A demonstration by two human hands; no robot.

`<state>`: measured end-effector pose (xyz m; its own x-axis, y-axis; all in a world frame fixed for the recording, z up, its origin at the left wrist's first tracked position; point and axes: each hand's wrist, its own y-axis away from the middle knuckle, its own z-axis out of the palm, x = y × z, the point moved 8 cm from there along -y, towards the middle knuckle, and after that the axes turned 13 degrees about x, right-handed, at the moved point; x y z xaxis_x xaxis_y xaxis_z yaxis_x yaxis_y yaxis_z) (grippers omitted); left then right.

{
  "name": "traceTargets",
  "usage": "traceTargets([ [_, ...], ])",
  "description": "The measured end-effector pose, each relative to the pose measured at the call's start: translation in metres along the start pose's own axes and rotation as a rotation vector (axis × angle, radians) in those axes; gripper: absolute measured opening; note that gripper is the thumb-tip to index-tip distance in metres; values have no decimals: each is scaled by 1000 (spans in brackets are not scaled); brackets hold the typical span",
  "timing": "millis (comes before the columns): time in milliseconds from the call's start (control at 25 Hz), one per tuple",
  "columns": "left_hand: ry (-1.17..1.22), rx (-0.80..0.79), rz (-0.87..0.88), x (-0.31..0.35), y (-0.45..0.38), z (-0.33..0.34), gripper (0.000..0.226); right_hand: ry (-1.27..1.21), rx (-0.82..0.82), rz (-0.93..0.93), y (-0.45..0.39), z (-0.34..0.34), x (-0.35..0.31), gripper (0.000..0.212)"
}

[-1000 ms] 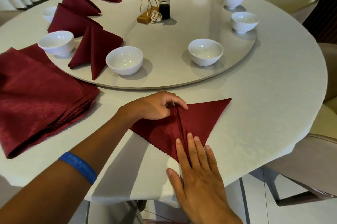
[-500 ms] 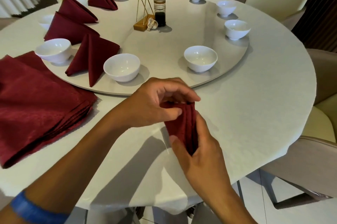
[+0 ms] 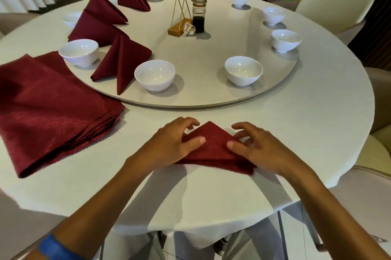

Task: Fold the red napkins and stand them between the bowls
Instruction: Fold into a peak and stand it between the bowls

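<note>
Spreading across nearly the whole view, the round white surface (image 3: 306, 133) carries a raised turntable (image 3: 211, 48) set toward its far half. At the left edge of the surface lies a stack of flat red napkins (image 3: 48, 111), its near corner pointing at the person. Four folded napkins stand on the left part of the turntable's rim; the nearest standing napkin (image 3: 121, 61) rises between two white bowls, the left bowl (image 3: 78, 51) and the middle bowl (image 3: 154, 74). Another bowl (image 3: 243, 70) sits apart on the near right of the rim, and more bowls ring the far edge. At the turntable's centre a dark sauce bottle (image 3: 198, 15) stands beside a gold wire holder (image 3: 179, 19). By the near edge of the surface, a folded triangular napkin (image 3: 213, 147) lies with its point aimed at the turntable. The left hand (image 3: 175, 143) and right hand (image 3: 258, 149) hold it from either side, thumbs pressed on the top face and the fingers (image 3: 186, 122) curled over its slanting edges. A blue wristband (image 3: 56, 248) circles the left forearm.
</note>
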<state>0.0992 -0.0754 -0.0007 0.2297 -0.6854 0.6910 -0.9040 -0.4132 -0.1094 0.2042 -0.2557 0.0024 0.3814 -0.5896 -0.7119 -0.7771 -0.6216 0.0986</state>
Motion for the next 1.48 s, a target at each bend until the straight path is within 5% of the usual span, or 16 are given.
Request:
traceTargets([
  [120,-66,-32,151,-6,31,-3,46,82,75,-203,30,10,9,63],
  [360,49,85,231,-13,50,-12,22,64,450,-205,24,-3,33,31],
  [520,-131,126,326,-19,65,-12,19,264,485,-404,30,3,26,16],
  [720,-420,227,328,-26,85,-13,32,415,624,-504,49,-6,42,29],
  [880,-555,322,325,12,66,-2,38,504,588,-525,51,0,39,39],
  [1000,-591,259,375,26,34,32,57,498,572,-492,52,3,42,40],
  [1240,-576,161,371,-9,20,59,61,460,640,-412,68,9,14,42],
  [1480,-454,167,409,-11,20,62,63,506,217,-238,-2,88,-46,66],
])
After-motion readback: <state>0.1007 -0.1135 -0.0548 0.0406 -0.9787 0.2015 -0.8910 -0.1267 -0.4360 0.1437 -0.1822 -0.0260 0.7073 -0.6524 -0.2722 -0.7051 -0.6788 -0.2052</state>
